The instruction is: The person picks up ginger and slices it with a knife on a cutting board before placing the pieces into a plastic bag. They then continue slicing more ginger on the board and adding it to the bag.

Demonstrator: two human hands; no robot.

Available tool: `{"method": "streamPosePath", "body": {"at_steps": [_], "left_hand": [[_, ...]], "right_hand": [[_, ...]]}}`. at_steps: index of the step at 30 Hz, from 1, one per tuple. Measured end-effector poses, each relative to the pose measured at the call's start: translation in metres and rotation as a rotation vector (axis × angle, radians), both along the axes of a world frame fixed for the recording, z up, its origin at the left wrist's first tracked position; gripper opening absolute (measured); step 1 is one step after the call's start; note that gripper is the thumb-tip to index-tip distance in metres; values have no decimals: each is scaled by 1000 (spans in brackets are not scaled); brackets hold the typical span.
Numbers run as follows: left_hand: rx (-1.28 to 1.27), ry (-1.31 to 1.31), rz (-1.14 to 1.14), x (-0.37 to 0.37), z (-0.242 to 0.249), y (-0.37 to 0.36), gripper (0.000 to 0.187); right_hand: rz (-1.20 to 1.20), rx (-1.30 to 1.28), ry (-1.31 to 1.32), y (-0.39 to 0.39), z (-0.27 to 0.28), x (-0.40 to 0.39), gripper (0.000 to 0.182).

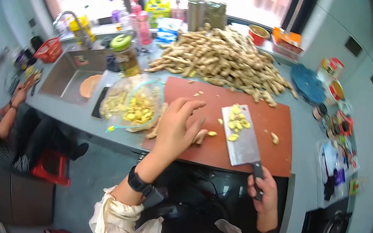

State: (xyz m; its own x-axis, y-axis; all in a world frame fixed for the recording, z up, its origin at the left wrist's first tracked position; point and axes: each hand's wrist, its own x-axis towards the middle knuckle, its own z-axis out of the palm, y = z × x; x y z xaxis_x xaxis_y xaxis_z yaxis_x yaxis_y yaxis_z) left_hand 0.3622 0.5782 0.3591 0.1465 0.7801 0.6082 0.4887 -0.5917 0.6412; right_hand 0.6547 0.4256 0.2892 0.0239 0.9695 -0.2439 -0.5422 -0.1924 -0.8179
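My right hand (264, 192) is wrapped round the black handle of a cleaver (244, 147), whose broad blade lies flat over the right part of the brown cutting board (180, 91). Several yellow ginger slices (238, 120) rest on the blade. My left hand (176, 127) hovers over the board's left half, fingers apart and bent, holding nothing that I can see. Pieces of unpeeled ginger (200, 137) lie partly hidden beneath it. Left of that hand, a clear plastic bag (120, 92) with a turquoise edge holds cut ginger (139, 109).
A large heap of ginger roots (226, 57) covers the counter behind the board. A green-lidded jar (125, 57), a phone (100, 102) and a sink (64, 79) are to the left. Farther left, a person (7, 123) sits on a red stool (51, 166). A blue mesh item (308, 84) lies at right.
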Motion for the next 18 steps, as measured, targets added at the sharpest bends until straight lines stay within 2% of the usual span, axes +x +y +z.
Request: {"method": "streamPosePath", "body": {"at_steps": [1, 3, 4, 6, 9, 13, 14, 15, 18], "left_hand": [[10, 5, 43, -16, 6, -13, 31], [218, 69, 395, -49, 10, -40, 34], [219, 76, 422, -66, 8, -46, 34], [228, 61, 671, -96, -2, -55, 42], [111, 31, 744, -125, -19, -51, 53], [-32, 19, 721, -138, -26, -46, 50], [-49, -13, 727, -137, -23, -45, 39], [-47, -22, 730, -139, -23, -43, 39], [-72, -99, 578, -143, -28, -36, 19]], "right_hand": [[22, 2, -11, 3, 8, 4, 57], [73, 18, -26, 9, 24, 8, 57], [99, 17, -25, 12, 33, 8, 57], [170, 37, -28, 21, 53, 3, 57], [271, 72, -17, 38, 79, -13, 56], [442, 60, 10, 57, 111, -52, 56], [496, 39, 17, 62, 116, -63, 55], [550, 16, 23, 67, 120, -72, 55], [632, 37, -27, 89, 122, -104, 54]]}}
